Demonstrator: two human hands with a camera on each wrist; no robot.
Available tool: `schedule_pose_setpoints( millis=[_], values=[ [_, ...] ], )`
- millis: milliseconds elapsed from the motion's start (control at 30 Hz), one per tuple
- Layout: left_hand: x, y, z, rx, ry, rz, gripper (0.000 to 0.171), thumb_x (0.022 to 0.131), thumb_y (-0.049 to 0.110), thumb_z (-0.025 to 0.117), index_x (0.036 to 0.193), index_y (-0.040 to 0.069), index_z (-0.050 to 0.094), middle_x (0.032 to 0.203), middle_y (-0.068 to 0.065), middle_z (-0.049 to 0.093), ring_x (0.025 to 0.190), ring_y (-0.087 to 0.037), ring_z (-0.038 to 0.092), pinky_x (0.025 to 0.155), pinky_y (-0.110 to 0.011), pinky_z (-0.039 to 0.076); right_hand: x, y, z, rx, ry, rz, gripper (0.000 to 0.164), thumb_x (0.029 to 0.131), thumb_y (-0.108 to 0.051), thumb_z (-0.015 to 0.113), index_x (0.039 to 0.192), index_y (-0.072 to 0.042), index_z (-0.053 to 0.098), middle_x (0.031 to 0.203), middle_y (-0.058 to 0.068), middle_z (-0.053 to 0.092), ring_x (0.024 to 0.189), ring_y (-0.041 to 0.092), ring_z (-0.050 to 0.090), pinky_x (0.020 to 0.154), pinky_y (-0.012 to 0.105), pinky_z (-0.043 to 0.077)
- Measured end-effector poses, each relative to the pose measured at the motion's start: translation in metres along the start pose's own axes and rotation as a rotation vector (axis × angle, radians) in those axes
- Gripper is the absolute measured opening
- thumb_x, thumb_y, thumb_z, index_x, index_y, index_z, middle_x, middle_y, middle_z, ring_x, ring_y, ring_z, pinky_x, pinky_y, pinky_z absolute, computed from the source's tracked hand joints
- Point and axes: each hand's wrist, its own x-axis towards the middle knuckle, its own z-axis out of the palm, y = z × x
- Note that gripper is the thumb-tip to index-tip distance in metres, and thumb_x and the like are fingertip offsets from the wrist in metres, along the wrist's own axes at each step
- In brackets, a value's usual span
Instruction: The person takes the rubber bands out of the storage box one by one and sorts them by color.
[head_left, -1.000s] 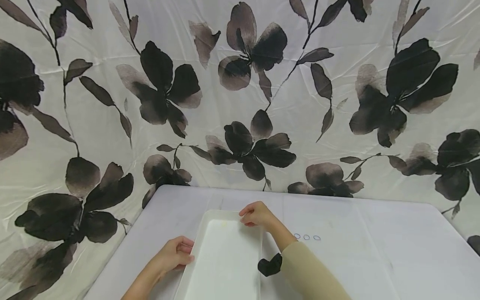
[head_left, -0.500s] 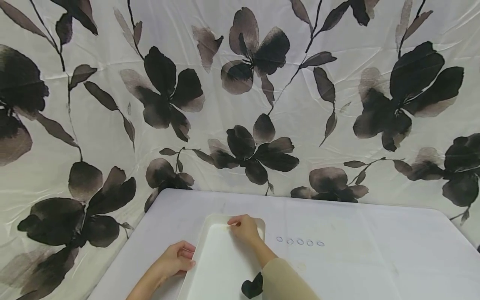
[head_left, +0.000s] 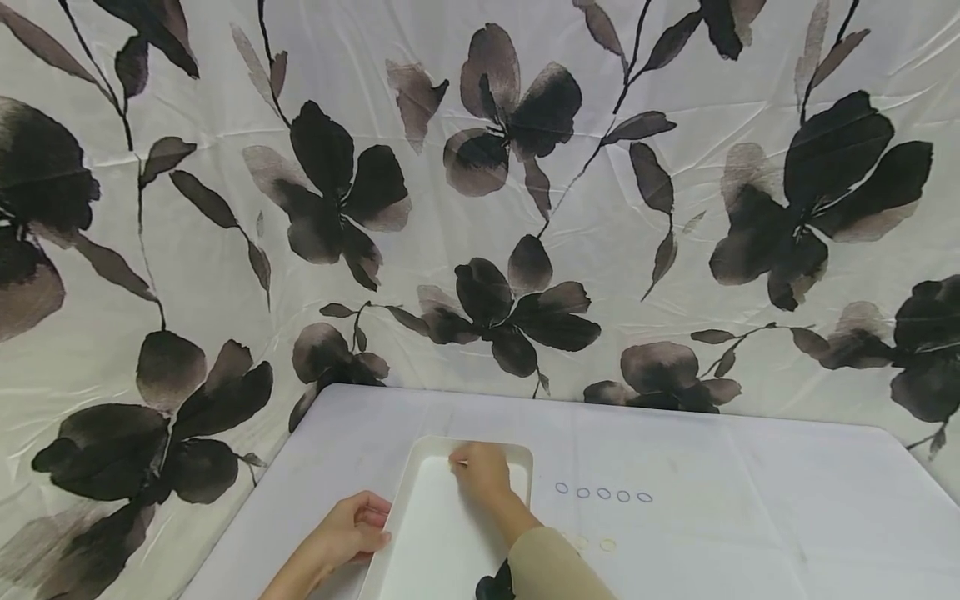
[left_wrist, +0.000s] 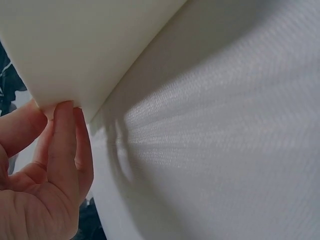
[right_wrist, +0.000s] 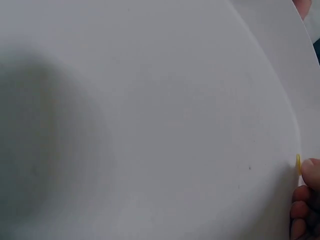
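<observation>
A shallow white rectangular tray (head_left: 431, 542) lies on the table, its near end cut off by the head view's bottom edge. My left hand (head_left: 341, 533) grips the tray's left rim between thumb and fingers; the left wrist view shows the fingertips against the tray edge (left_wrist: 65, 60). My right hand (head_left: 483, 475) reaches inside the tray's far end, fingers curled. In the right wrist view a small thin yellow loop-like piece (right_wrist: 298, 162) stands at the thumb, apparently pinched against the tray wall side. The other fingers are partly outside that view.
A row of several blue outlined circles (head_left: 603, 494) lies on the white tabletop (head_left: 712, 533) right of the tray. Nearer are faint yellowish rings (head_left: 607, 545), one partly beside the sleeve (head_left: 558, 567). A floral curtain (head_left: 525, 208) hangs behind the table.
My right hand has moved left from the tray's far right rim into the far end, over the small yellow piece. More circles and rings show beside the arm. The left hand stays on the rim.
</observation>
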Motion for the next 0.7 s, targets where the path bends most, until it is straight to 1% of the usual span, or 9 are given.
schedule_pose_setpoints(
  millis=[100, 200, 267, 367, 433, 533, 700],
  values=[
    [0.000, 0.000, 0.001, 0.001, -0.007, 0.001, 0.037, 0.077, -0.008, 0.067, 0.109, -0.011, 0.049, 0.091, -0.010, 0.057, 0.077, -0.017, 0.059, 0.065, -0.035, 0.054, -0.002, -0.002, -0.001, -0.063, 0.010, -0.009, 0.009, 0.074, -0.007, 0.075, 0.082, -0.012, 0.076, 0.086, 0.000, 0.071, 0.084, 0.020, 0.066, 0.069, 0.029, 0.053],
    [0.000, 0.001, 0.002, -0.004, -0.010, 0.008, 0.037, 0.077, -0.008, 0.066, 0.109, -0.011, 0.049, 0.091, -0.010, 0.057, 0.076, -0.017, 0.059, 0.064, -0.034, 0.054, -0.003, -0.003, -0.002, -0.073, 0.011, 0.021, 0.005, 0.074, -0.007, 0.076, 0.077, -0.010, 0.074, 0.080, 0.000, 0.070, 0.076, 0.018, 0.065, 0.064, 0.027, 0.051],
    [0.000, 0.001, 0.002, -0.005, -0.005, 0.009, 0.036, 0.077, -0.009, 0.066, 0.109, -0.011, 0.049, 0.090, -0.010, 0.056, 0.076, -0.017, 0.059, 0.063, -0.034, 0.053, -0.002, -0.004, -0.003, -0.052, 0.003, 0.043, 0.006, 0.074, -0.006, 0.076, 0.071, -0.008, 0.071, 0.071, 0.000, 0.067, 0.067, 0.016, 0.060, 0.057, 0.025, 0.048],
    [0.000, 0.000, 0.003, -0.009, 0.002, 0.003, 0.036, 0.077, -0.009, 0.066, 0.108, -0.011, 0.049, 0.090, -0.011, 0.055, 0.075, -0.016, 0.058, 0.063, -0.034, 0.053, -0.002, -0.006, -0.005, 0.003, -0.033, 0.083, 0.017, 0.075, -0.004, 0.074, 0.064, -0.008, 0.062, 0.060, -0.002, 0.058, 0.056, 0.011, 0.049, 0.048, 0.023, 0.041],
    [0.000, 0.000, 0.002, -0.009, 0.007, -0.005, 0.036, 0.077, -0.009, 0.066, 0.108, -0.011, 0.049, 0.090, -0.011, 0.055, 0.075, -0.017, 0.058, 0.063, -0.034, 0.053, -0.002, -0.007, -0.006, 0.029, -0.058, 0.100, 0.022, 0.076, -0.003, 0.072, 0.062, -0.009, 0.057, 0.058, -0.003, 0.052, 0.054, 0.010, 0.044, 0.045, 0.023, 0.038],
    [-0.001, 0.001, 0.001, -0.011, 0.009, -0.007, 0.036, 0.077, -0.009, 0.066, 0.109, -0.011, 0.049, 0.091, -0.011, 0.055, 0.075, -0.017, 0.058, 0.063, -0.034, 0.053, -0.003, -0.009, -0.008, 0.054, -0.089, 0.112, 0.024, 0.078, -0.001, 0.070, 0.062, -0.009, 0.054, 0.060, -0.004, 0.047, 0.054, 0.010, 0.042, 0.044, 0.023, 0.037],
    [-0.001, 0.001, 0.000, -0.009, 0.007, -0.004, 0.037, 0.077, -0.009, 0.066, 0.109, -0.011, 0.049, 0.091, -0.011, 0.055, 0.076, -0.017, 0.059, 0.064, -0.035, 0.053, -0.004, -0.011, -0.010, 0.094, -0.088, 0.101, 0.023, 0.077, 0.000, 0.067, 0.061, -0.008, 0.053, 0.059, -0.004, 0.045, 0.054, 0.009, 0.040, 0.045, 0.023, 0.035]
  ],
)
